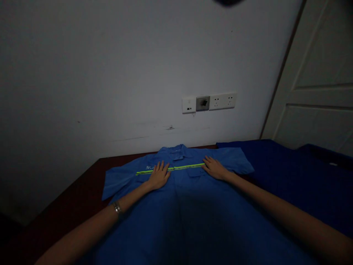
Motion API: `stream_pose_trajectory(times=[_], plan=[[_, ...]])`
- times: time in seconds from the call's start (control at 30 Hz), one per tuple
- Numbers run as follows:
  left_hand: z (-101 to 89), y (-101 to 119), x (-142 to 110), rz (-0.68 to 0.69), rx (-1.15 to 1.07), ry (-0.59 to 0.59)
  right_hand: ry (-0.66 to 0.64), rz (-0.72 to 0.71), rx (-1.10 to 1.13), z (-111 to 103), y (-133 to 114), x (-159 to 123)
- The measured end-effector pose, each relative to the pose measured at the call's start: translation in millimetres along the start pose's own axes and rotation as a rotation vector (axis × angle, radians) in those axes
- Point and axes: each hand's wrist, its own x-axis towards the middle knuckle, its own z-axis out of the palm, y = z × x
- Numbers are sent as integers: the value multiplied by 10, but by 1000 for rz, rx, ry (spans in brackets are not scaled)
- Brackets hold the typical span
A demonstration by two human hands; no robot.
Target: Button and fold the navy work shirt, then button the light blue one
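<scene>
A blue short-sleeved work shirt [187, 187] lies spread out, front side up, its collar [176, 151] toward the wall. A yellow-green stripe [190, 166] crosses its chest, with white lettering above the stripe on the left. My left hand [159, 176] rests flat on the chest left of the button placket, fingers spread over the stripe. On the right side of the chest lies my right hand [215, 168], palm down near a pocket flap [195, 173], fingers stretched out at the stripe's end. The shirt's lower part is in deep shadow.
Beneath the shirt is a dark red tabletop [82, 187]. Dark blue cloth [286, 176] covers the right side. Behind stands a white wall with a row of sockets [223, 101] and a switch plate [202, 103]. A pale panelled door [317, 95] is at the right.
</scene>
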Motion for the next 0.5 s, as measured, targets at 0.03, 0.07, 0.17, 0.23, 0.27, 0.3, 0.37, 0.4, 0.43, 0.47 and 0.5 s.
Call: stream_pose_trajectory(times=[0.03, 0.07, 0.17, 0.23, 0.27, 0.3, 0.37, 0.4, 0.43, 0.47, 0.5], plan=[[12, -89, -73, -19, 13, -2, -22, 16, 5, 32, 0, -33], [20, -165, -139, -28, 26, 3, -33, 29, 9, 49, 13, -60], [24, -334, -288, -14, 15, 3, -32, 49, 12, 51, 94, -107], [11, -432, -354, -16, -54, -14, -26, 60, 11, 43, 146, -118], [1, -487, -380, -27, -99, -24, -23, 64, 9, 42, 164, -122], [-11, -548, -404, -45, -143, -32, -19, 66, 7, 43, 177, -125], [-42, -683, -452, -87, -191, -44, -13, 72, 5, 46, 186, -135], [-60, -750, -479, -103, -187, -50, -11, 75, 6, 46, 187, -142], [-78, -813, -507, -113, -166, -56, -9, 77, 8, 45, 185, -149], [-97, -869, -536, -118, -138, -61, -7, 81, 10, 41, 184, -158], [-115, -914, -565, -121, -112, -70, -5, 84, 12, 37, 184, -167]])
